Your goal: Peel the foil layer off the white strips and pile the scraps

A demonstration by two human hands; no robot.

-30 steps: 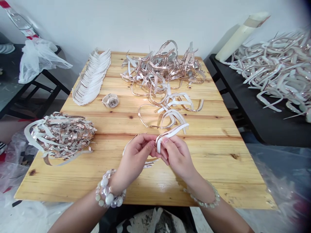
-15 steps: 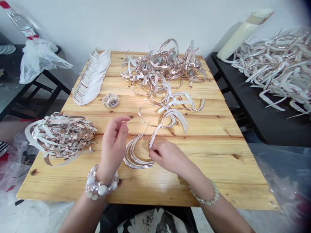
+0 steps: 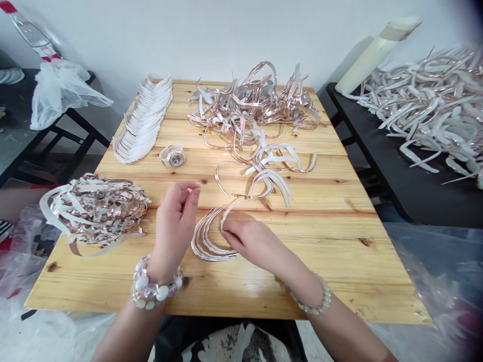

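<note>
My right hand (image 3: 251, 242) pinches a thin curved strip (image 3: 225, 215), white with a shiny rose-gold edge, close to the table. Just left of it lies a small nested group of curved rose-gold strips (image 3: 202, 244), and the held strip sits along its inner side. My left hand (image 3: 177, 216) hovers left of that group, fingers curled and thumb against them, with nothing visible in it. Beyond my right hand, a few loose curved strips (image 3: 277, 183), white side showing, lie by a tangled heap of rose-gold and white strips (image 3: 256, 100).
A neat overlapping row of white strips (image 3: 145, 120) lies at the back left. Near it are a tape roll (image 3: 172, 156) and a bundle of foil scraps (image 3: 100, 208). A dark side table (image 3: 415, 196) at right bears more strips (image 3: 433, 100) and a pale roll (image 3: 377, 55).
My right hand has moved slightly left, bringing the strip in against the nested group. The left hand's thumb and fingers have drawn together.
</note>
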